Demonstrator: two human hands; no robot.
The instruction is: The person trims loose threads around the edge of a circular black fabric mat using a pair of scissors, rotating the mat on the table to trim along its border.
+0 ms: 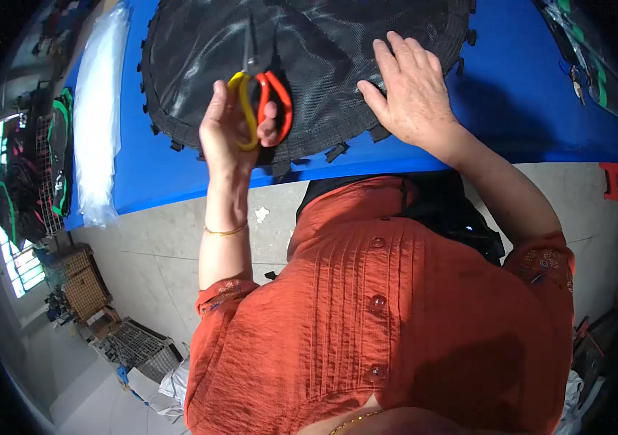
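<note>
On the blue table (pixel 512 109), a round black mesh mat (pixel 323 51) lay under both hands.

At the far left a clear plastic sheet (pixel 95 116) draped the table edge. Next, the left hand (pixel 233 127) had its fingers curled through the yellow and red handles of scissors (pixel 258 101), blades shut and pointing onto the mesh. Further right, the right hand (pixel 414 90) pressed flat on the mat, fingers spread wide, holding nothing. Judging by this, the tips could snag or nick the mesh if the blades dragged, and the mat could slip if the flat hand eased off.
</note>
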